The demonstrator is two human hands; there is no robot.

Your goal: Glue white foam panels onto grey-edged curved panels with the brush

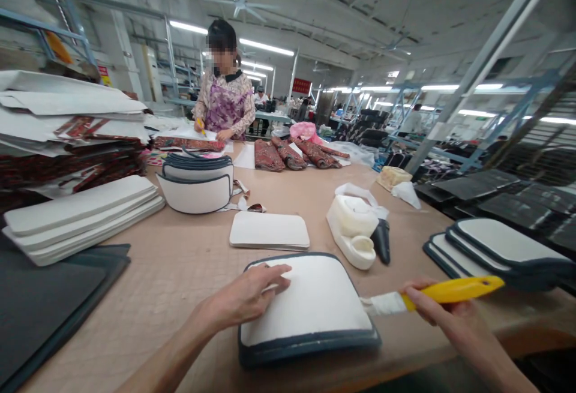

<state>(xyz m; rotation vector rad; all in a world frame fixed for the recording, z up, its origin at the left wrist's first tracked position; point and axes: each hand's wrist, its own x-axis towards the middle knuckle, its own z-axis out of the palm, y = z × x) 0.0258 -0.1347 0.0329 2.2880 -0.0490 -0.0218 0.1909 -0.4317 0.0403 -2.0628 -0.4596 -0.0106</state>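
In front of me lies a short stack of white panels with dark blue edging (324, 297), their corners rounded. Resting on its upper left part is my left hand (254, 291), fingers stretched out and holding nothing. A yellow-handled paintbrush (468, 288) is gripped in my right hand (454, 318); its pale bristles touch or nearly touch the stack's right edge. Just beyond sit plain white boards (270, 229). To their right stands a cut-open white plastic jug (353, 228), with a dark object (381, 242) beside it.
More edged panels (499, 240) are piled at right. On the left are white boards (85, 213), dark sheets (58, 297) and curved edged panels (198, 186). Across the brown table (180, 273), a person (225, 93) holds a yellow tool near folded patterned fabric (288, 153).
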